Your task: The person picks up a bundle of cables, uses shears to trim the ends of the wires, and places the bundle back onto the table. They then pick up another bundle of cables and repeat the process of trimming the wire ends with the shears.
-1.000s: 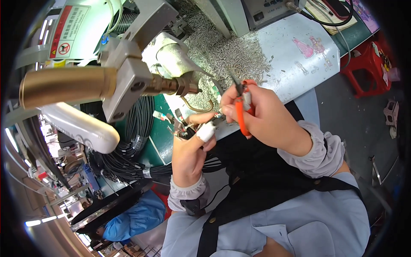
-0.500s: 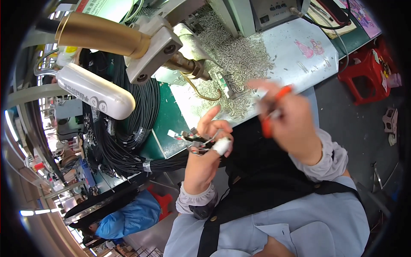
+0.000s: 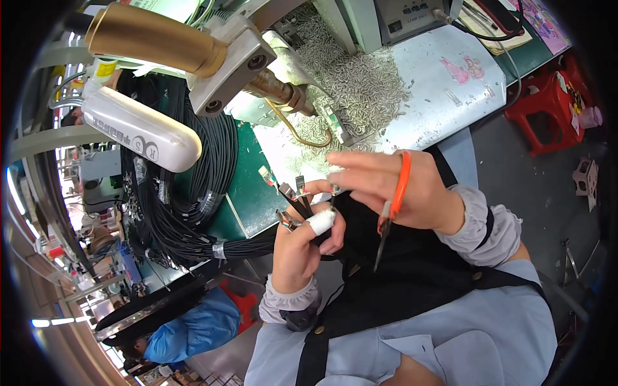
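My left hand point(image 3: 299, 248), its thumb wrapped in white tape, is closed around several black cables point(image 3: 291, 204). Their stripped ends fan out above the fingers, with coloured wires and small connectors point(image 3: 300, 185). My right hand point(image 3: 415, 190) carries a pair of scissors point(image 3: 398, 190) with orange handles. A handle loop hangs over the hand, and the dark blades point down toward my lap. The stretched fingers of that hand reach left to one cable end point(image 3: 334, 189) beside my left fingertips; whether they pinch it I cannot tell.
A press-like machine with a gold cylinder point(image 3: 154, 40) and a white rounded cylinder point(image 3: 141, 133) stand at the left. Small metal pieces point(image 3: 370, 90) cover part of the pale board point(image 3: 444, 106). Coiled black cables point(image 3: 215, 154) lie left; a red stool point(image 3: 544, 116) stands right. A person in blue point(image 3: 193, 331) sits lower left.
My right hand has moved left and down to the cable ends, and the scissors have swung so their blades point down. The cables in my left hand have spread apart.
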### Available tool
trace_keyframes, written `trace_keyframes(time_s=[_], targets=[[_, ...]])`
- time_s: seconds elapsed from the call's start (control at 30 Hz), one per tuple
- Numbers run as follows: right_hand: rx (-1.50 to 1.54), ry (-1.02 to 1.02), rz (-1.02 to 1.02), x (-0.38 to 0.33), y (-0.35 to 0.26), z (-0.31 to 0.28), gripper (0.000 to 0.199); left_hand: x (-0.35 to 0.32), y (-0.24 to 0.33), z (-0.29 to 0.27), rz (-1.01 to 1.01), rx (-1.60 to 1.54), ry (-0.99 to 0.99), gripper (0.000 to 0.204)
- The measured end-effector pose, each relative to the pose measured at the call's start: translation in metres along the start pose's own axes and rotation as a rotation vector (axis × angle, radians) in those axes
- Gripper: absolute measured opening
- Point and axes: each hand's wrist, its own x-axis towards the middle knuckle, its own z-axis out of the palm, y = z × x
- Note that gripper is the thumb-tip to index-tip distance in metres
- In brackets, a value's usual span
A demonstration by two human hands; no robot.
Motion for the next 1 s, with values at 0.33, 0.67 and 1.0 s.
trace_keyframes(time_s=[0.33, 0.67, 1.0], targets=[[-0.22, -0.521, 0.056, 0.008, -0.011, -0.02, 0.018, -0.001, -0.009, -0.001, 0.23, 0.808, 0.224, 0.025], [0.114, -0.245, 0.255, -0.01, 0.0, -0.008, 0.024, 0.011, -0.012, 0.008, 0.026, 0.065, 0.263, 0.015], [-0.095, 0.001, -0.095, -0.023, -0.004, 0.005, 0.034, 0.013, -0.034, 0.013, 0.309, 0.244, 0.249, 0.017]])
